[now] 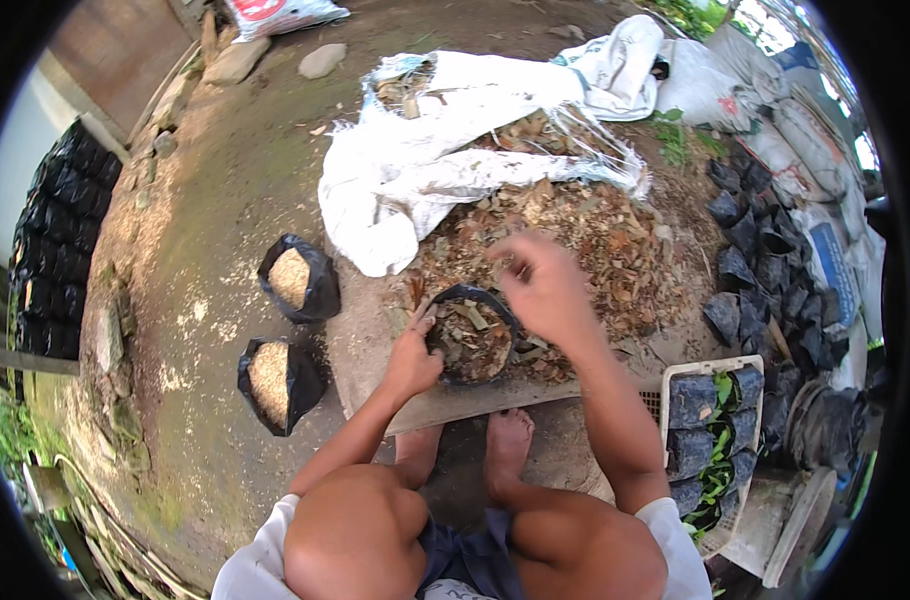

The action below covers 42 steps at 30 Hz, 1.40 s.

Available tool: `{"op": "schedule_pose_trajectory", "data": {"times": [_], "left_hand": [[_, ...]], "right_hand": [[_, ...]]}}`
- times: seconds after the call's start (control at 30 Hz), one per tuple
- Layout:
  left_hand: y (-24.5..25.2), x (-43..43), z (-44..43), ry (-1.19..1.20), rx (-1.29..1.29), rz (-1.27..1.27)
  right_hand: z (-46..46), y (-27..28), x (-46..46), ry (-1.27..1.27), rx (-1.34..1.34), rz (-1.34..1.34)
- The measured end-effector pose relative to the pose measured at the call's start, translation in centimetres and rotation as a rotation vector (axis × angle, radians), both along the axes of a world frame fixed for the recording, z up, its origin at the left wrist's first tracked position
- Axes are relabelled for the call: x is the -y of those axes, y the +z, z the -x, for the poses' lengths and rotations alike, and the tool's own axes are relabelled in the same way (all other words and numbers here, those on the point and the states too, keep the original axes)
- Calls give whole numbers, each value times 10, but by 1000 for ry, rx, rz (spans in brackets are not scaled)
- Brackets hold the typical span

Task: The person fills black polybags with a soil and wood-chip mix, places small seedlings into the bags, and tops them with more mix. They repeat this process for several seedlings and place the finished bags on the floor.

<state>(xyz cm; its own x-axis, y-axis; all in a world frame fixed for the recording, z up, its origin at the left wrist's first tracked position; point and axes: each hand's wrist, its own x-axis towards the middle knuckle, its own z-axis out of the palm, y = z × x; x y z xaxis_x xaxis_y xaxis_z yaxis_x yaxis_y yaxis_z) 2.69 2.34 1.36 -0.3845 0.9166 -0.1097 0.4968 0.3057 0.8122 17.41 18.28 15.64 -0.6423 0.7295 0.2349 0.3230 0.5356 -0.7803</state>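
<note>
My left hand (416,356) grips the left rim of a black plastic grow bag (512,330), which stands upright with dry leaf pieces (474,337) inside. Above the bag's right edge is my right hand (541,281), blurred, with its fingers curled; whether it holds anything is unclear. Behind and to the right of the bag spreads a heap of brown chopped leaves (612,255). A torn white woven sack (372,180) lies over the heap's far side, with more leaves in its openings.
Two black bags of pale husks (290,277) (269,382) stand at left. At right are a plastic crate (751,364) of bagged seedlings, many empty black bags (732,266) and stacked sacks (807,142). Filled black bags (61,240) line the far left. Stones (322,61) lie beyond.
</note>
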Motion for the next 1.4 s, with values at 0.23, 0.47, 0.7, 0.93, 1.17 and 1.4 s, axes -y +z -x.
{"op": "schedule_pose_trajectory", "data": {"times": [0.23,0.47,0.7,0.93,1.17,1.4], "left_hand": [[-1,-2,-2,1,-66,-9],[-3,-2,-5,-59,-256,-77],[0,4,-13,-114,-244,185],[7,6,-17,-143,-222,111],[1,5,-15,-179,-221,126],[-4,-1,-13,-157,-166,120]], "right_hand": [[5,-135,37,122,679,-65],[-59,-101,-4,-1,314,81],[-145,-161,42,-635,726,299],[-88,-236,16,-425,835,58],[-66,-159,-119,-550,625,-3],[-29,-148,-64,-299,705,-175]]}}
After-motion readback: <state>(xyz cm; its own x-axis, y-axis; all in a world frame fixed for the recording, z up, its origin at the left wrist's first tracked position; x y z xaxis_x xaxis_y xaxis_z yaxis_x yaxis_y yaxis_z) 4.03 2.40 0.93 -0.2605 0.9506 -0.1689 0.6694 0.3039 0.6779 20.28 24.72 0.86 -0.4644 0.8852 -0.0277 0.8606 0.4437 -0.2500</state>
